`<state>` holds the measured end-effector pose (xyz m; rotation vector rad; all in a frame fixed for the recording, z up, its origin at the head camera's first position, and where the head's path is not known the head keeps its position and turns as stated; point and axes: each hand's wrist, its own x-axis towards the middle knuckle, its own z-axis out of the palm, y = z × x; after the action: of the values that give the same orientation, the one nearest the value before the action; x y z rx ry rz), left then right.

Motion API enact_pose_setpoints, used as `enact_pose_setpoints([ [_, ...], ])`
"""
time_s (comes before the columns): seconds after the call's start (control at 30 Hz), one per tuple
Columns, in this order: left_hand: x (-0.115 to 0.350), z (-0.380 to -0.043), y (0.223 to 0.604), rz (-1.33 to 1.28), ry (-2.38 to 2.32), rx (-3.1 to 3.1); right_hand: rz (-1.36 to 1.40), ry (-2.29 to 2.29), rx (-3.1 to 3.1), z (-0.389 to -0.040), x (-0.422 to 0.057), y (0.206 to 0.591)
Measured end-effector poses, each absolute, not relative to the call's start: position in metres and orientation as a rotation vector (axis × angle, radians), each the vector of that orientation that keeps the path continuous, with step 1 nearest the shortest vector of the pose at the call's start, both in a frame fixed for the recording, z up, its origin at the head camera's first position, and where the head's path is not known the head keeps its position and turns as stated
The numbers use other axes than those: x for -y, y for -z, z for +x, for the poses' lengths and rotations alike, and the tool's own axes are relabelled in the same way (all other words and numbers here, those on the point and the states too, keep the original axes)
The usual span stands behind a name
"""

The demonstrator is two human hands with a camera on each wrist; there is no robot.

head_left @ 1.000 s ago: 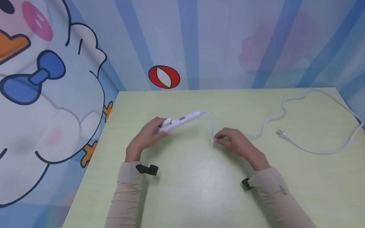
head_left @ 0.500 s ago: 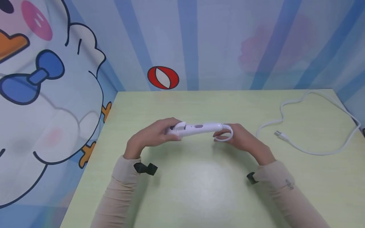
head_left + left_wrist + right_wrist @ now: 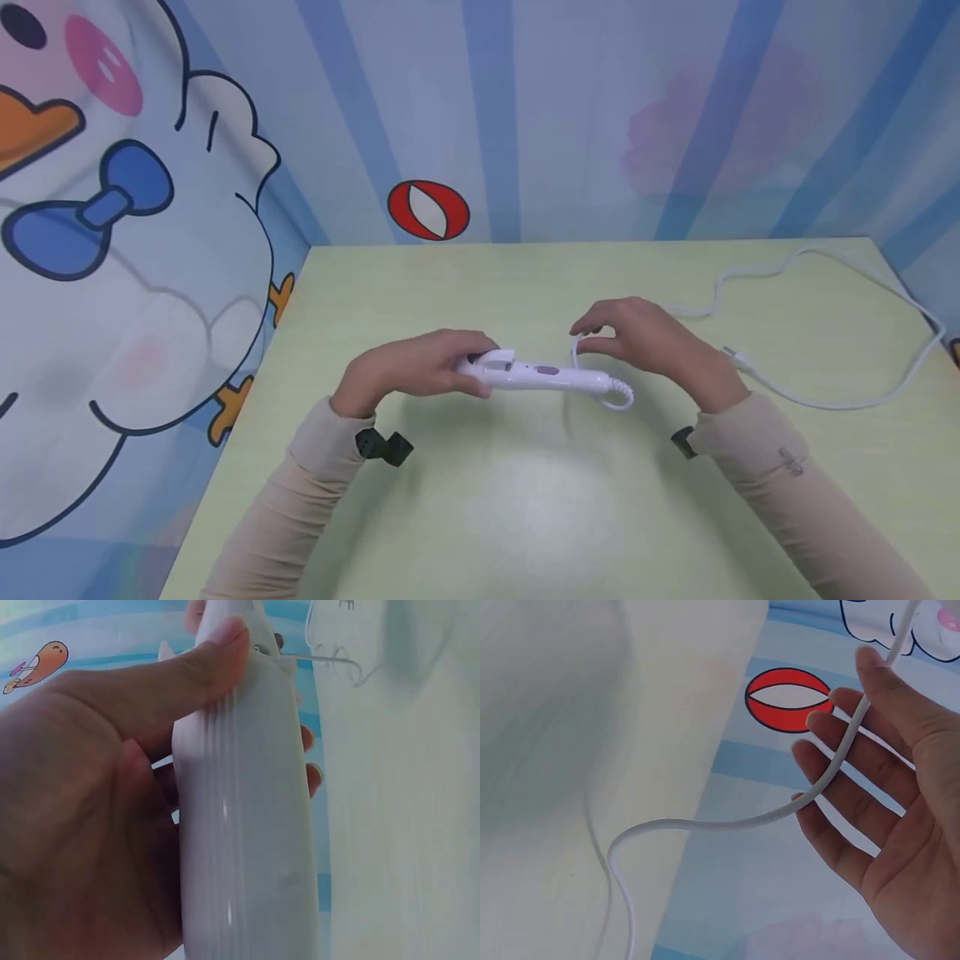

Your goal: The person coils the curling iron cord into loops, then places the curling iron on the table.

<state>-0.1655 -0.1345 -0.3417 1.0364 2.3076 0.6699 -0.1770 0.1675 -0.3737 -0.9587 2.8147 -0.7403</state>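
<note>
Hair iron (image 3: pixel 573 382) above surface (image 3: pixel 525 517): held clear of it, centrally, long axis running left to right, corded end pointing right.
White cord (image 3: pixel 847 408): loops back from that end to the right hand's fingers, then runs far right across the surface.
Left hand (image 3: pixel 408 362): its grip is filled, wrapped round the iron's left end, thumb along the body.
Right hand (image 3: pixel 648 337): nearer the corded end, a little farther and right of the iron, not touching it; grip narrow, thumb and fingers around the cord, how tightly I cannot tell.
Plug (image 3: pixel 738 357): right, just beyond the right wrist.
Switch (image 3: pixel 547 370): faces up, between the hands.
</note>
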Motion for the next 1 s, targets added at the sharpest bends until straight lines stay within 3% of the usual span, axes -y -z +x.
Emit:
enact_pose_setpoints([
  [0.6, 0.123, -0.168, 0.352, 0.757, -0.413, -2.630, -1.077, 0.473, -3.294, -0.164, -0.152, 0.352],
  [1.0, 0.136, -0.186, 0.368, 0.657, -0.623, -2.806, -0.827, 0.823, -3.242, -0.152, -0.135, 0.363],
])
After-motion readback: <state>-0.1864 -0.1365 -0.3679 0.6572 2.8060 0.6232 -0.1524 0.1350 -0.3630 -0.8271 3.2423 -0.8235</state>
